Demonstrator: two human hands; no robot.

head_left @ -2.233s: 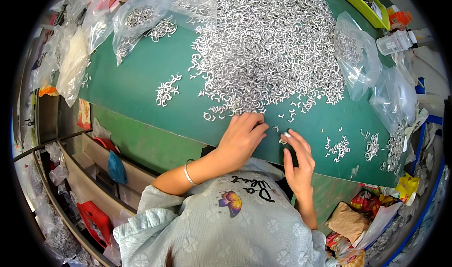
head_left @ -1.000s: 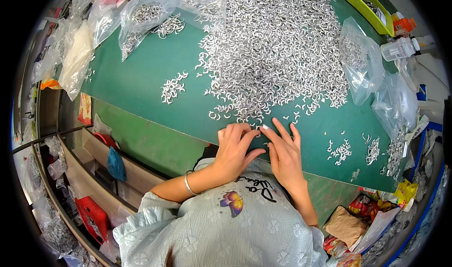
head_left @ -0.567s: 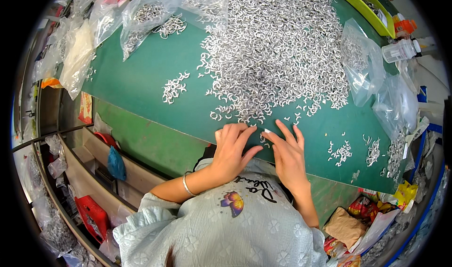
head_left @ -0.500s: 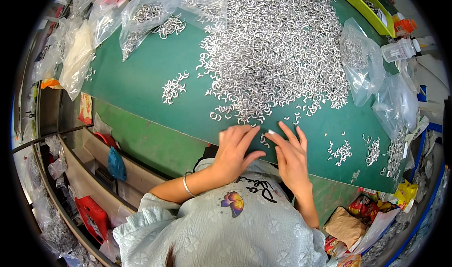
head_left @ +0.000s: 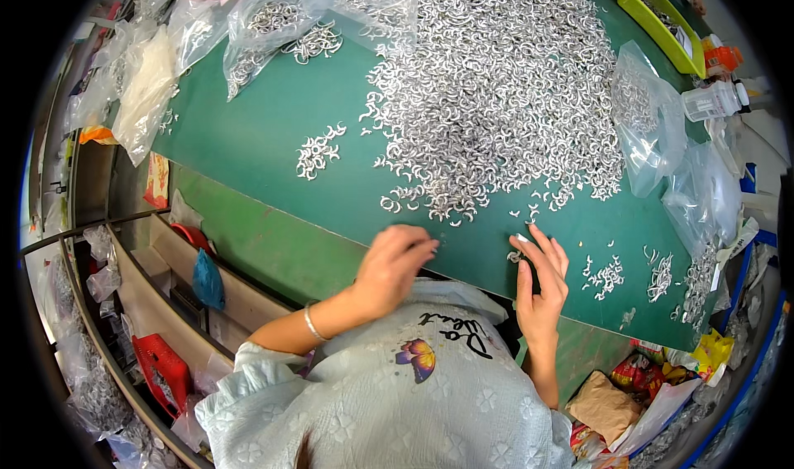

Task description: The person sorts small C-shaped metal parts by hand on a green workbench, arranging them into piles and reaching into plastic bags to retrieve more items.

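Silvery curved metal pieces (head_left: 496, 97) heap on green table (head_left: 273, 138); left hand (head_left: 397, 262) grip curled, contents unclear; right hand (head_left: 542, 279) open.

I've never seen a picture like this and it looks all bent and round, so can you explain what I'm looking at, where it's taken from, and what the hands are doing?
There is no machine here. A person wears a wide fisheye camera on the head, looking down, so straight edges curve toward the rim. The two bare arms entering from below are that person's own.

The surface is a green table. On it lies a big heap of small silvery curved metal pieces, with smaller clusters beside it and clear plastic bags around the edges. A yellow-green tray sits at the far right corner.

The left hand is curled at the near table edge; whether it holds anything cannot be seen. The right hand lies flat with fingers spread, touching a few loose pieces.
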